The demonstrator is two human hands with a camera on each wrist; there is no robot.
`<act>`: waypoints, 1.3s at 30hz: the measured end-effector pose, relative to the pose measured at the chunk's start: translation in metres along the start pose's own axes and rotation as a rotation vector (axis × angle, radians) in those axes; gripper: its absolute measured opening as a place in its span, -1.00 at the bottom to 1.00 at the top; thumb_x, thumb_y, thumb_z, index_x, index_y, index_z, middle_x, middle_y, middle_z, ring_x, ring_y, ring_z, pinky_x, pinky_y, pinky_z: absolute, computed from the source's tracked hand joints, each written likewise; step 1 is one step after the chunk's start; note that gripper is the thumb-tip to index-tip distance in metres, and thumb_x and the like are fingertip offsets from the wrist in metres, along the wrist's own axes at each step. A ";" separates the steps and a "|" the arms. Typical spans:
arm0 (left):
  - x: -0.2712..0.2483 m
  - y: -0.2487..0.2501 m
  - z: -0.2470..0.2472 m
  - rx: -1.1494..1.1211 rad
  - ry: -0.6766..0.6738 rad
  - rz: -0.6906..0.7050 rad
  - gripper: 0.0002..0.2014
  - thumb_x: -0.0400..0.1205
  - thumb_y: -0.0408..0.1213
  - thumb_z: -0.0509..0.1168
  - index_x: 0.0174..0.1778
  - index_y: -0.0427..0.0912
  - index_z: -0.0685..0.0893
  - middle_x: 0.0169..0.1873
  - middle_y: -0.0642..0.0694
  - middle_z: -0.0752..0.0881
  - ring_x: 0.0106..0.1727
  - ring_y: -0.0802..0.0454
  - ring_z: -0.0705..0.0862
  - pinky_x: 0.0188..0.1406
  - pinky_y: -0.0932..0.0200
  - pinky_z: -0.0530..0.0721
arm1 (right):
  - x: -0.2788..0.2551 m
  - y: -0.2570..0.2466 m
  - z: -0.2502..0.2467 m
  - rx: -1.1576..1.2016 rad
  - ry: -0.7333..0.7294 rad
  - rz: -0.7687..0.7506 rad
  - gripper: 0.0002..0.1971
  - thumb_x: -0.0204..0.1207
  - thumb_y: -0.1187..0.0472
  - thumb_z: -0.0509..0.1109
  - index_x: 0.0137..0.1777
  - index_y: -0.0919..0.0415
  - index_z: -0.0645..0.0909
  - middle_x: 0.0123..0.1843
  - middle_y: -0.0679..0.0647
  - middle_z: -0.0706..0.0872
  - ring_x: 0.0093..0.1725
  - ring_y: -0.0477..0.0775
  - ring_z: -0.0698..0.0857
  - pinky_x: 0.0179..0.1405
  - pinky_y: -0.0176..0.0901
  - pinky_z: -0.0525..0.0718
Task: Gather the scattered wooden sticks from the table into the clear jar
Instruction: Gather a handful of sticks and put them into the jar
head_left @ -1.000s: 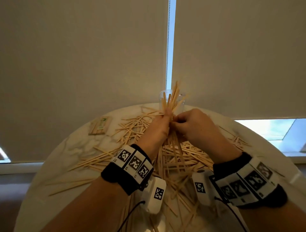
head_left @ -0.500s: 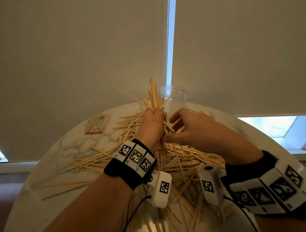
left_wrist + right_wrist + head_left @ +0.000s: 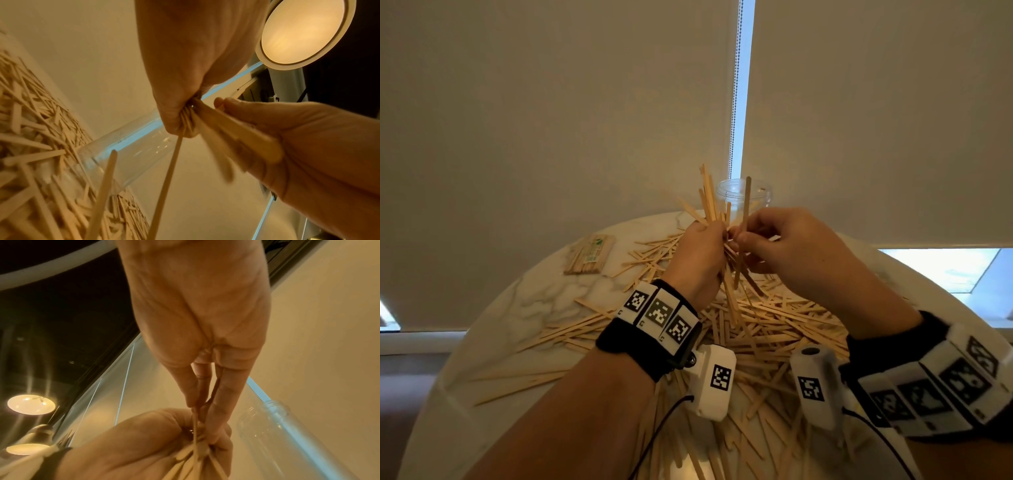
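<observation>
Left hand point(image 3: 700, 255): fist curled tight round a fanned bunch of sticks point(image 3: 710, 202), raised above the counter.
Right hand point(image 3: 784, 245): thumb and fingers pinched 1 upright stick point(image 3: 745, 219), just beside the left fist, touching it.
Jar point(image 3: 743, 197): clear, upright, mouth open, right behind both hands at the far edge; no sticks plainly inside.
Loose sticks point(image 3: 763, 325): heaped across the middle of the counter point(image 3: 493, 342), under both wrists.
Bound pack of sticks point(image 3: 589, 255): far left, apart from the heap.

Clear jar point(image 3: 743, 195) mouth open above; both hands crowd its front.
</observation>
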State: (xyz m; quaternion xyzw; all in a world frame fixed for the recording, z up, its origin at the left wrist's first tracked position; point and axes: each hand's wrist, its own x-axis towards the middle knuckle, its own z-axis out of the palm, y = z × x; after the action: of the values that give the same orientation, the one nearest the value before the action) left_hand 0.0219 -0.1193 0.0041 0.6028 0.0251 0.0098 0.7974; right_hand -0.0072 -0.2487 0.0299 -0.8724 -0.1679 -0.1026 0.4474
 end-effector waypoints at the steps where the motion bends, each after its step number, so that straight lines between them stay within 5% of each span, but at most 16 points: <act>1: -0.002 0.000 0.001 -0.006 -0.027 0.001 -0.78 0.72 -0.38 0.10 0.10 -0.44 0.58 -0.37 -0.22 0.65 -0.40 -0.09 0.65 -0.11 -0.19 0.69 | 0.000 0.001 -0.002 0.006 -0.008 0.021 -0.89 0.67 0.12 0.37 0.00 0.05 0.74 -0.15 -0.02 0.83 -0.20 -0.07 0.84 -0.05 -0.03 0.85; 5: -0.007 -0.001 0.007 -0.106 -0.104 0.013 -0.75 0.71 -0.46 0.10 0.29 -0.39 0.50 -0.02 -0.30 0.67 -0.09 -0.16 0.81 0.05 -0.31 0.79 | 0.002 0.004 -0.015 0.075 0.080 0.061 -0.89 0.69 0.21 0.35 0.01 0.16 0.71 -0.19 0.05 0.83 -0.30 -0.06 0.84 -0.23 -0.17 0.85; 9: -0.014 -0.001 0.012 -0.055 -0.150 0.096 -0.74 0.72 -0.43 0.12 0.30 -0.21 0.55 0.02 -0.26 0.71 -0.01 -0.21 0.83 0.04 -0.26 0.80 | 0.004 0.008 -0.021 0.047 0.108 0.079 -0.94 0.60 0.18 0.47 -0.06 0.15 0.72 -0.24 0.04 0.83 -0.33 -0.05 0.82 -0.36 -0.25 0.78; 11: -0.021 -0.004 0.018 0.057 -0.179 0.141 -0.76 0.76 -0.36 0.07 0.24 -0.15 0.59 -0.09 -0.21 0.77 -0.17 -0.10 0.82 -0.20 -0.05 0.79 | 0.006 0.011 -0.018 0.004 0.124 0.060 -0.93 0.56 0.12 0.51 -0.10 0.09 0.73 -0.23 0.00 0.81 -0.26 -0.06 0.81 -0.30 -0.17 0.77; 13: -0.024 -0.006 0.021 0.068 -0.189 0.163 -0.75 0.76 -0.35 0.02 0.20 -0.15 0.59 -0.22 -0.21 0.63 -0.40 0.01 0.63 -0.46 0.10 0.56 | 0.006 0.012 -0.021 -0.087 0.171 0.022 -0.93 0.52 0.07 0.53 -0.12 0.02 0.74 -0.19 -0.07 0.78 -0.18 -0.10 0.75 -0.19 -0.13 0.70; 16: -0.026 -0.004 0.022 0.015 -0.231 0.179 -0.78 0.77 -0.30 0.03 0.11 -0.11 0.60 -0.29 -0.17 0.49 -0.51 0.09 0.34 -0.57 0.18 0.25 | 0.004 0.006 -0.030 -0.044 0.146 0.014 -0.88 0.51 0.04 0.53 -0.03 0.02 0.73 -0.16 -0.09 0.79 -0.17 -0.18 0.75 -0.13 -0.15 0.66; 20: -0.034 -0.002 0.026 0.068 -0.339 0.136 -0.70 0.76 0.08 0.12 -0.10 -0.07 0.50 -0.43 -0.02 0.42 -0.53 0.10 0.20 -0.58 0.23 0.11 | -0.002 -0.007 -0.042 0.221 0.169 0.001 -0.41 0.56 0.04 0.50 0.54 -0.03 0.37 0.17 -0.09 0.72 0.03 -0.13 0.79 0.09 -0.09 0.79; 23: -0.040 0.001 0.028 0.113 -0.407 0.166 -0.75 0.79 -0.02 0.04 0.01 -0.10 0.49 -0.40 -0.07 0.36 -0.51 0.06 0.17 -0.52 0.14 0.06 | -0.007 -0.018 -0.051 0.298 0.225 -0.142 -0.15 0.62 0.15 0.45 0.73 -0.18 -0.02 0.43 -0.04 0.55 0.06 -0.20 0.80 -0.16 -0.29 0.79; 26: -0.045 0.002 0.030 0.163 -0.492 0.188 -0.74 0.80 -0.22 -0.01 0.22 -0.10 0.58 -0.35 -0.10 0.45 -0.51 0.07 0.25 -0.54 0.18 0.14 | -0.010 -0.022 -0.060 0.264 0.321 -0.230 -0.07 0.62 0.15 0.45 0.74 -0.23 -0.15 0.63 0.03 0.38 0.14 -0.08 0.79 -0.18 -0.29 0.79; 29: -0.049 0.001 0.033 0.184 -0.559 0.177 -0.65 0.74 -0.39 -0.03 0.36 -0.12 0.53 -0.32 -0.13 0.53 -0.50 0.07 0.30 -0.56 0.22 0.21 | -0.009 -0.020 -0.065 0.196 0.394 -0.259 -0.12 0.61 0.04 0.46 0.74 -0.21 -0.05 0.49 -0.05 0.51 0.11 -0.06 0.78 0.02 -0.18 0.80; 31: -0.050 0.001 0.034 0.199 -0.590 0.169 -0.66 0.73 -0.42 -0.03 0.35 -0.14 0.50 -0.32 -0.13 0.52 -0.49 0.06 0.30 -0.55 0.21 0.22 | -0.007 -0.018 -0.067 0.085 0.394 -0.260 -0.28 0.61 0.01 0.45 0.70 -0.14 0.19 0.33 -0.13 0.61 0.10 -0.06 0.76 0.11 -0.14 0.77; 34: -0.053 0.002 0.035 0.187 -0.598 0.149 -0.72 0.73 -0.40 -0.01 0.26 -0.15 0.53 -0.36 -0.06 0.50 -0.50 0.10 0.32 -0.57 0.23 0.23 | -0.006 -0.016 -0.066 0.063 0.415 -0.263 -0.57 0.69 0.21 0.35 0.53 0.01 0.45 0.16 -0.10 0.70 0.08 -0.10 0.76 0.10 -0.08 0.80; 39: -0.057 0.000 0.040 0.268 -0.527 0.174 -0.84 0.76 -0.26 0.08 0.00 -0.02 0.56 -0.36 -0.05 0.52 -0.48 0.12 0.38 -0.57 0.24 0.33 | -0.005 -0.018 -0.061 0.038 0.429 -0.269 -0.33 0.69 0.28 0.23 0.71 -0.17 0.12 0.24 -0.16 0.64 0.05 -0.04 0.75 -0.02 -0.14 0.82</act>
State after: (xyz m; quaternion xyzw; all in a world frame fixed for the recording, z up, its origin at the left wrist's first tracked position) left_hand -0.0334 -0.1602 0.0168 0.6845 -0.2330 -0.0820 0.6859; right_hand -0.0205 -0.2898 0.0765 -0.7919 -0.1855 -0.3406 0.4716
